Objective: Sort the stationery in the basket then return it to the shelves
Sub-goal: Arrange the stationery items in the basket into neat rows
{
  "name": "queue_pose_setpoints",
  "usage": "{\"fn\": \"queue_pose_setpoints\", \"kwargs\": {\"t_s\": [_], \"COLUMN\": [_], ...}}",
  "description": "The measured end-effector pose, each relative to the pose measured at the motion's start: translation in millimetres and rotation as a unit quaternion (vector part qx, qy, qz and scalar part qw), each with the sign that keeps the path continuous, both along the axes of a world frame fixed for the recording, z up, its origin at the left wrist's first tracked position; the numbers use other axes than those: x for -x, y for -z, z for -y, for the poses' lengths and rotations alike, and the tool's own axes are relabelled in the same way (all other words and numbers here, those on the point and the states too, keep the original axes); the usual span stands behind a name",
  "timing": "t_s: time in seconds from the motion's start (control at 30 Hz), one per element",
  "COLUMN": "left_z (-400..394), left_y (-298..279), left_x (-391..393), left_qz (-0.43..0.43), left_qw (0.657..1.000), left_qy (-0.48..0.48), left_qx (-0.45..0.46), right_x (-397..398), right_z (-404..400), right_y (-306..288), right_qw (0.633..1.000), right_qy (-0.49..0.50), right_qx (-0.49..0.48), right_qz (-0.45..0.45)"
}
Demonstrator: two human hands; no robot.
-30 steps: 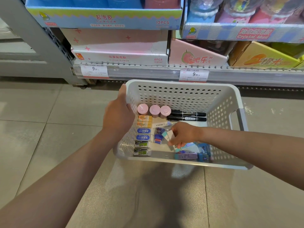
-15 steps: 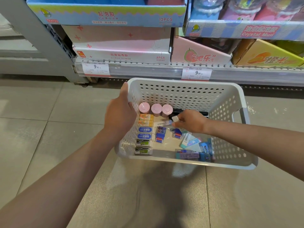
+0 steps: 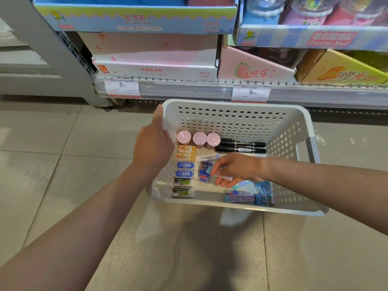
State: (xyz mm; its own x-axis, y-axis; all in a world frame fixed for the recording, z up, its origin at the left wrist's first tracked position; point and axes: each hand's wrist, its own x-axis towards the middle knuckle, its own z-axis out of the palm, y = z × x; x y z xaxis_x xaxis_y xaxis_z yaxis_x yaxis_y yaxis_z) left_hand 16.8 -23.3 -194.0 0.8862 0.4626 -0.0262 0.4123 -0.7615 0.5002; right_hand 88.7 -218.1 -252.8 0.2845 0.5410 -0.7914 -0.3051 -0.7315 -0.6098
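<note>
Left hand [image 3: 154,147] grips the basket [image 3: 237,113] wall; right hand [image 3: 239,170], moved back from the markers [image 3: 241,146], hides whatever it pinches.

Grey tiled floor [image 3: 52,164] fills lower frame. Shelf [image 3: 189,89] across top carries pink boxes [image 3: 155,57], yellow box [image 3: 344,70].

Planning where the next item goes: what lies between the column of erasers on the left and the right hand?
Head view: between the eraser column and the right hand lies a small blue-and-red packet, beside bare basket floor.
</note>
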Motion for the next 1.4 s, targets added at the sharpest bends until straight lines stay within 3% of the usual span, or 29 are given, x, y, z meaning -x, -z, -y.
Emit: {"fn": "queue_pose_setpoints", "kwargs": {"t_s": [0.13, 0.4, 0.6, 0.9, 1.07, 1.4], "left_z": [-0.6, 0.8, -0.5, -2.2, -1.3, -2.1], "left_y": [0.4, 0.0, 0.1, 2.1, 2.1, 2.3], "left_x": [-0.4, -0.6, -1.1, -1.3, -1.4, -1.7], "left_qz": [0.000, -0.004, -0.008, -0.007, -0.009, -0.006], "left_qw": [1.000, 1.000, 1.000, 1.000, 1.000, 1.000], "left_qy": [0.001, -0.004, -0.004, -0.001, -0.003, -0.001], "left_qx": [-0.003, 0.001, -0.003, -0.002, -0.005, -0.004], "right_x": [8.3, 15.5, 23.1, 24.8, 25.1, 27.6], "right_z": [-6.5, -26.0, -30.2, -29.3, -30.0, -48.1], "right_y": [9.1, 31.0, 33.9, 20.3, 22.2, 32.8], "right_qw": [0.994, 0.976, 0.986, 0.984, 0.989, 0.976], "right_qy": [-0.031, -0.055, 0.013, -0.044, 0.108, 0.157], "right_qx": [0.078, 0.204, 0.167, 0.157, 0.099, 0.139], "right_qz": [-0.065, -0.049, -0.022, 0.070, -0.023, -0.061]}}
